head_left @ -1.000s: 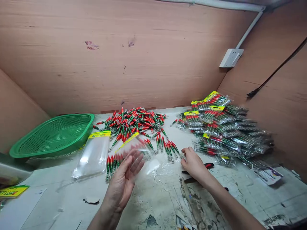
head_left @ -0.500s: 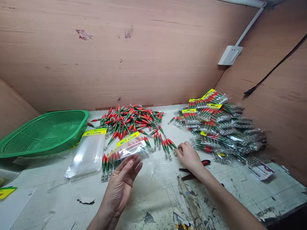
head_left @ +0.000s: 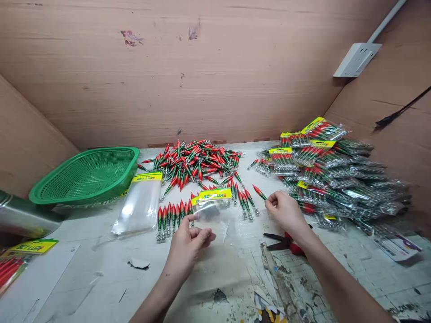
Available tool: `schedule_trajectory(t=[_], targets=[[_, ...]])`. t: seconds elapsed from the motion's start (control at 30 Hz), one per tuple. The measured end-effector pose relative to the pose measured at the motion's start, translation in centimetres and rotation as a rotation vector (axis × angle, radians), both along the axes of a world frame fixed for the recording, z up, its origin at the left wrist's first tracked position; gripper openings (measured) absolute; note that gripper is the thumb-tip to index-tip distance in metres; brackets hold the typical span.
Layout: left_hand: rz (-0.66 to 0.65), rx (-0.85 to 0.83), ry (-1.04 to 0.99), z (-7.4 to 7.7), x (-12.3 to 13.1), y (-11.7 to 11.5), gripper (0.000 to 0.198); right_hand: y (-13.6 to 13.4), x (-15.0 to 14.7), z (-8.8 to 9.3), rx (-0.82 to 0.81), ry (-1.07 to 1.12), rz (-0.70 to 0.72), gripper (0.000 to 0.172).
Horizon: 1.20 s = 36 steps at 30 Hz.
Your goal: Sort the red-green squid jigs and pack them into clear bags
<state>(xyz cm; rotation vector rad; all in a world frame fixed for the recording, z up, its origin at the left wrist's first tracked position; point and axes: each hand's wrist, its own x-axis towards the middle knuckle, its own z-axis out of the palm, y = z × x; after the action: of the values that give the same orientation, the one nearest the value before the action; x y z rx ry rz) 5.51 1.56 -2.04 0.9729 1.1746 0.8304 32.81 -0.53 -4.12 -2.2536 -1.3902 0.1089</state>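
Note:
My left hand (head_left: 189, 246) pinches a clear plastic bag (head_left: 214, 195) with a yellow BCT LURE header. The bag partly covers lures behind it, and no lure can be made out inside. Between the fingertips of my right hand (head_left: 285, 210) is the hooked end of a red and green fishing lure (head_left: 259, 192), its red tip pointing up and left. A few more lures (head_left: 248, 204) lie just left of that hand. Side by side, a row of lures (head_left: 173, 219) rests beyond my left hand. Farther back is a loose lure pile (head_left: 198, 163).
Left of the pile are flat clear bags (head_left: 138, 208) and a green basket (head_left: 82, 198). Filled lure packs (head_left: 336, 172) are heaped at right. A red-handled tool (head_left: 284, 242) with dark jaws lies below my right hand. A metal container (head_left: 28, 217) stands at far left.
My right hand has drawn one lure away from the group on the table. The bag in my left hand has turned and come closer to level. The view has shifted left.

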Motion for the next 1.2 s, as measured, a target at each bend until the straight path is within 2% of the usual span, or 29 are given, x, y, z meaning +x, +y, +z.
schedule_trajectory(t=[0.1,0.17,0.23,0.3,0.43,0.5,0.57,0.67,0.73,0.83,1.0,1.2], targets=[[-0.028,0.205,0.408,0.3,-0.4,-0.1,0.018,-1.4,-0.8,1.0,0.066,0.046,0.042,0.012],[0.052,0.342,0.571,0.8,-0.7,-0.4,0.025,-2.5,-1.6,1.6,0.108,0.079,0.079,0.014],[0.164,0.438,0.620,1.5,-1.0,-0.7,0.028,-3.6,-2.6,2.2,0.153,0.124,0.114,0.017],[0.249,0.465,0.597,2.3,-1.4,-1.0,0.023,-4.7,-3.5,2.6,0.173,0.180,0.138,0.019],[0.336,0.477,0.606,3.7,-2.8,-0.6,0.017,-6.3,-5.0,3.1,0.134,0.286,0.169,0.023],[0.370,0.497,0.532,3.9,-3.3,0.0,0.016,-6.9,-5.5,3.2,0.140,0.331,0.200,0.023],[0.379,0.439,0.262,3.6,-3.4,0.6,0.017,-7.3,-6.2,3.3,0.169,0.367,0.232,0.021],[0.323,0.128,-0.240,2.7,-2.5,1.1,0.019,-7.9,-7.8,3.8,0.233,0.397,0.288,0.018],[0.312,-0.088,-0.419,2.1,-1.5,0.8,0.019,-8.5,-9.2,4.1,0.256,0.416,0.346,0.014],[0.347,-0.228,-0.517,1.6,-0.2,0.1,0.020,-9.4,-10.9,4.0,0.236,0.429,0.428,0.010],[0.401,-0.234,-0.546,1.3,0.2,-0.5,0.022,-10.0,-11.6,3.4,0.233,0.354,0.437,0.008],[0.236,-0.186,-0.512,0.9,0.3,-1.3,0.038,-8.6,-12.0,3.9,0.273,0.213,0.403,0.009]])
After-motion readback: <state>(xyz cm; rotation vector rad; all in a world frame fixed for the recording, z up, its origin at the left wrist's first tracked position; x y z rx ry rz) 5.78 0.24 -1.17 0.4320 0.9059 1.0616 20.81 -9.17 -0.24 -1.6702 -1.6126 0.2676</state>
